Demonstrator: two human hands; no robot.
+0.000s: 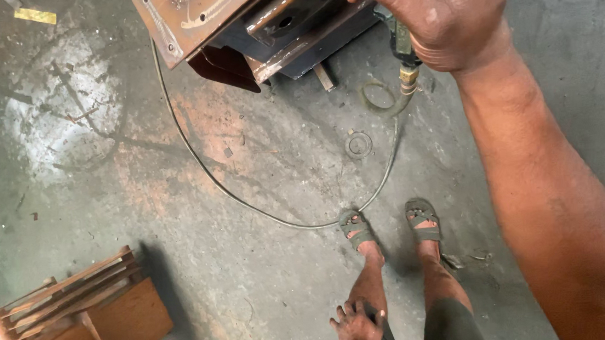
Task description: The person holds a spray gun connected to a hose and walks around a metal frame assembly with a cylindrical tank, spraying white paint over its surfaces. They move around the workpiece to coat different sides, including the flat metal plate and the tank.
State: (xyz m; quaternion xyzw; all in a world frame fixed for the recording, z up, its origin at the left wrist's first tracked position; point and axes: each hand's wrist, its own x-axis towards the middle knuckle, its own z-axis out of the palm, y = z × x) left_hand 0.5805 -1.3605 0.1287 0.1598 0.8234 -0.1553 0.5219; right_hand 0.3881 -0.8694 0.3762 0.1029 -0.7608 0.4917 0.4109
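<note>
soft even daylight, faint shadows, sharp focus, no glare.

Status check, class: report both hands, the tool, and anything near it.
Right hand shut on grey handheld power tool, hose trailing. Left hand resting empty on left thigh. Rusty brown steel frame beside tool. Thin grey hose loops across concrete floor by sandalled feet.

The concrete floor (pixel 266 265) is grey, stained with rust-coloured patches and a pale scuffed area well to the left of the right hand (pixel 440 11). A thin hose (pixel 203 166) lies on it in a long curve, running below that hand toward the sandalled feet (pixel 388 224). A small metal ring (pixel 358 145) lies just below the right hand. A stack of rusty steel parts (pixel 64 314) rests on the floor left of the left hand (pixel 358 326). A welded steel assembly (pixel 257 24) sits beside the right hand.
</note>
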